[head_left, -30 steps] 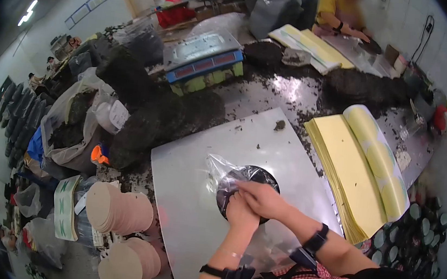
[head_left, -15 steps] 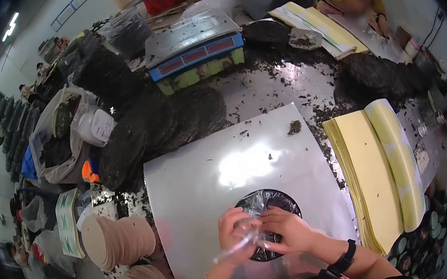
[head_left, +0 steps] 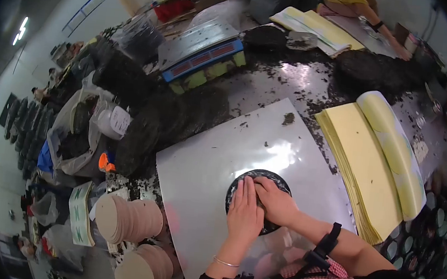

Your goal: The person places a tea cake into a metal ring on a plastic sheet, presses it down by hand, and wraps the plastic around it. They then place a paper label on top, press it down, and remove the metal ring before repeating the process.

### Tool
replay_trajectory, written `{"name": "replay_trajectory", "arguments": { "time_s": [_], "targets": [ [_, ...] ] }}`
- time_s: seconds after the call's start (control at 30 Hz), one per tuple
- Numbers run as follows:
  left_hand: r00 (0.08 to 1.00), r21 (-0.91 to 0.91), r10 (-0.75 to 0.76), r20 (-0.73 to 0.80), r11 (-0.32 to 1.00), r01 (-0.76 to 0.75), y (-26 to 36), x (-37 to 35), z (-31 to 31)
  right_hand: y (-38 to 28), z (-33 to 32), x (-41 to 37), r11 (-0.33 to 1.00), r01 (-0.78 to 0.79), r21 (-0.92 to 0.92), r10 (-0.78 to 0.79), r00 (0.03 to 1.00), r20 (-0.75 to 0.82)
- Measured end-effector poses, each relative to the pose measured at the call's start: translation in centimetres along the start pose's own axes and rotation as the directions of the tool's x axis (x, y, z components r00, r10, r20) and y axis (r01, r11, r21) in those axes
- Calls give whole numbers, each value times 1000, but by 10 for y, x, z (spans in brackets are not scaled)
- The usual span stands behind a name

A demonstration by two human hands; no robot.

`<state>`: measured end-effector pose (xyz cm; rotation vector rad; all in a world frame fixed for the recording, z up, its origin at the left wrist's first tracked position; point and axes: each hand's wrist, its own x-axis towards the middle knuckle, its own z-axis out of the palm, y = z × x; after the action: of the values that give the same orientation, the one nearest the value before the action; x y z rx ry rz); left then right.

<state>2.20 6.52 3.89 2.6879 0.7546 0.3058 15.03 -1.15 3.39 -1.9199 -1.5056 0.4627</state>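
The black disc [head_left: 233, 189] lies beneath the left hand [head_left: 246, 210] (palm down).

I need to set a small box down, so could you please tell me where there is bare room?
The metal sheet looks bare left of the black round dish, toward the tan disc stacks, and right of it, toward the yellow sheets. Dark crumbs dot its far corner; beyond its far-left edge, dark clumps crowd toward the blue-edged scale.

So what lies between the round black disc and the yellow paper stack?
A shiny grey sheet, then dark flakes beside the stack, in the head view.
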Motion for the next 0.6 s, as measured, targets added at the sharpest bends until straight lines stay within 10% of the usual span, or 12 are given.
{"name": "replay_trajectory", "arguments": {
  "time_s": [0.07, 0.13, 0.17, 0.33, 0.37, 0.43, 0.53, 0.6],
  "targets": [
    [999, 100, -29, 22, 995, 26, -7, 0, 15, 4, -37, -16, 920, -103, 378, 30, 980, 194],
    [999, 179, -22, 39, 984, 14, -11, 1, 26, -74, -127, -71, 378, 35, 925, -80, 997, -5],
    [998, 241, -6, 63, 971, -9, -14, 2, 29, -97, -187, -107, 634, 232, 737, -383, 923, 40],
    [985, 215, -31, 168, 977, -6, -9, 2, 14, -66, -259, -224, 853, 288, 436, -417, 878, 236],
    [985, 212, -18, 172, 977, -19, -14, 4, 17, -38, -251, -246, 948, -8, 318, 65, 983, -169],
    [991, 263, 73, 115, 959, -101, -18, 3, 18, 94, -232, -288, 787, -614, 62, 346, 356, -868],
    [982, 351, 65, 178, 928, -125, -16, -2, 6, 185, -217, -355, 64, -993, 104, 518, -56, -854],
    [962, 397, 0, 274, 911, -113, -13, 6, 8, 182, -169, -358, 472, -865, -171, 451, 403, -796]
  ]
}}
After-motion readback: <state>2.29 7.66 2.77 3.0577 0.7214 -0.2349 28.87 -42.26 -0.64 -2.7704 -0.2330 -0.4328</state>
